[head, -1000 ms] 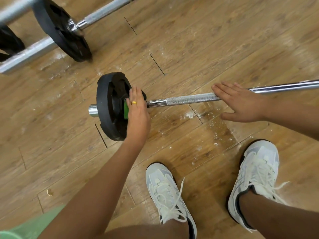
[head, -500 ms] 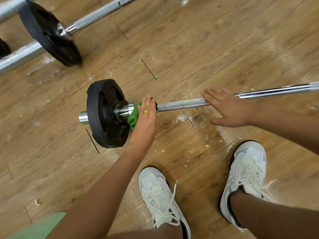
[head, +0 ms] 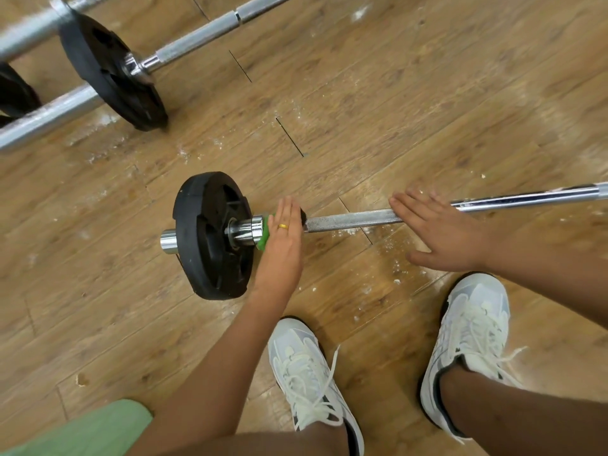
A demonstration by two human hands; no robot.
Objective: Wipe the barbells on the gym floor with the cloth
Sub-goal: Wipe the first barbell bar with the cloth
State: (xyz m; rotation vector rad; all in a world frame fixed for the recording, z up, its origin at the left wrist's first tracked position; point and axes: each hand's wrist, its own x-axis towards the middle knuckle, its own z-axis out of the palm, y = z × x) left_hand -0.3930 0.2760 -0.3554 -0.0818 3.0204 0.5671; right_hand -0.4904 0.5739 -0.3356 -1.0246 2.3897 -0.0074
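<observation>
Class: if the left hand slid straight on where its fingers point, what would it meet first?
Likely only bare wood floor, up to the frame's edge. The left hand presses the green cloth on the near barbell; the far barbell lies left of its line.

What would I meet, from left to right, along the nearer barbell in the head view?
Bar end → black weight plate → chrome sleeve → green cloth → left hand → knurled shaft → right hand → smooth shaft.

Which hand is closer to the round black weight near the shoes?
Left. The left hand presses the green cloth on the bar right beside the weight. The right hand rests farther along the bar.
</observation>
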